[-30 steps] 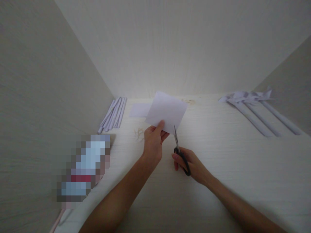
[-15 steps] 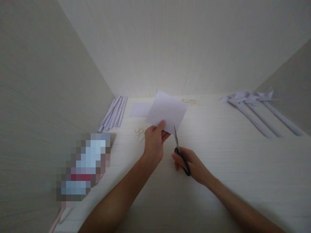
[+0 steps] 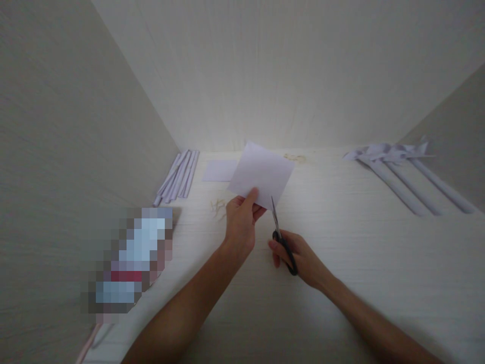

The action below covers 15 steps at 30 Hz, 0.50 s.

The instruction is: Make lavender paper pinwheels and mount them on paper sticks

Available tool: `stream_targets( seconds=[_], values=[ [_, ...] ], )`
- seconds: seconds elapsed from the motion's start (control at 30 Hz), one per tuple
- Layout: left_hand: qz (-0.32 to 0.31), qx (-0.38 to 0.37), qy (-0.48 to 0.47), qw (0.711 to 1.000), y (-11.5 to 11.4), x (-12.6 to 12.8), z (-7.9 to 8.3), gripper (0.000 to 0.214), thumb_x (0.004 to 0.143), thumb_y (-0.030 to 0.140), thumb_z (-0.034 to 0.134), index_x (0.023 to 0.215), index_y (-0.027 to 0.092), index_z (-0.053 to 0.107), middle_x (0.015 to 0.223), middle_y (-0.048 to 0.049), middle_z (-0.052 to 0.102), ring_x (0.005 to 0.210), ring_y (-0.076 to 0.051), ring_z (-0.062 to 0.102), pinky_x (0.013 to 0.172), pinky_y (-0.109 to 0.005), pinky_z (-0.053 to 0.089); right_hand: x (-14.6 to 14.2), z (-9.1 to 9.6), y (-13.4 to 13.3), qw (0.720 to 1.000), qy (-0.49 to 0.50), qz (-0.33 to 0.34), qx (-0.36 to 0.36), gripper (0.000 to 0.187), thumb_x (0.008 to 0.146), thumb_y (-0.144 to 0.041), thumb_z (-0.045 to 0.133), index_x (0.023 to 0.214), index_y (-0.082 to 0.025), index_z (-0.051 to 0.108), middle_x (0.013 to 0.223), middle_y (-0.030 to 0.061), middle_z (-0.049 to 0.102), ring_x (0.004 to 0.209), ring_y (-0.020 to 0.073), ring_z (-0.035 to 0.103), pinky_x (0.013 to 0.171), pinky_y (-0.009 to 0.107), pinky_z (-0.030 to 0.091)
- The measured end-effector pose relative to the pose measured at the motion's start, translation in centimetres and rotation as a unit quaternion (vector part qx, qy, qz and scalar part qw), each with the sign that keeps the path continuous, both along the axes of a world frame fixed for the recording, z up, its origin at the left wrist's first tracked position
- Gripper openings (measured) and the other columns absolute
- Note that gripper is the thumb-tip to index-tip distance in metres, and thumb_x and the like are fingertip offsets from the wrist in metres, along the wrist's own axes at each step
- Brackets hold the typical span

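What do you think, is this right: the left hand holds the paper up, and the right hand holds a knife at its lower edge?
Not quite. The head view shows that the right hand holds scissors, not a knife; their blades point up at the lower edge of the paper. The left hand does hold the paper up.

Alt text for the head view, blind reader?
The left hand pinches a white paper square above a pale table while the right hand holds scissors at its lower edge. Rolled paper tubes lie far left, paper pinwheels far right.
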<state>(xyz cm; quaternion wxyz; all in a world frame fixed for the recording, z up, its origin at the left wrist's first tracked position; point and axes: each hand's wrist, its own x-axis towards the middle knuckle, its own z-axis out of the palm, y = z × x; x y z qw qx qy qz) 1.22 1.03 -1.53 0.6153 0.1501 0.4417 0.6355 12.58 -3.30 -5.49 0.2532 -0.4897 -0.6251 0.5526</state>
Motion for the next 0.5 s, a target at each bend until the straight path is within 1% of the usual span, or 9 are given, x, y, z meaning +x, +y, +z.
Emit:
stream_targets(
  seconds=[0.27, 0.5],
  values=[
    [0.003, 0.000, -0.001, 1.000, -0.05, -0.05, -0.04, 0.003, 0.068, 0.014, 0.055, 0.068, 0.011, 0.057, 0.065, -0.0023, 0.063, 0.058, -0.009, 0.059, 0.069, -0.027, 0.048, -0.10, -0.17, 0.02, 1.000, -0.005, -0.003, 0.002, 0.031, 0.076, -0.040, 0.044, 0.056, -0.017, 0.043, 0.049, -0.0015, 0.048, 0.047, 0.0089, 0.042, 0.045, 0.021, 0.032],
    [0.003, -0.003, 0.003, 1.000, 0.01, 0.01, -0.05, 0.003, 0.068, 0.014, 0.055, 0.068, 0.011, 0.056, 0.065, -0.0023, 0.063, 0.057, -0.009, 0.058, 0.064, -0.024, 0.048, 0.02, -0.48, 0.04, 1.000, -0.008, 0.003, 0.007, 0.031, 0.077, -0.042, 0.043, 0.058, -0.017, 0.043, 0.050, -0.0016, 0.048, 0.047, 0.0092, 0.043, 0.045, 0.021, 0.033]
  ],
)
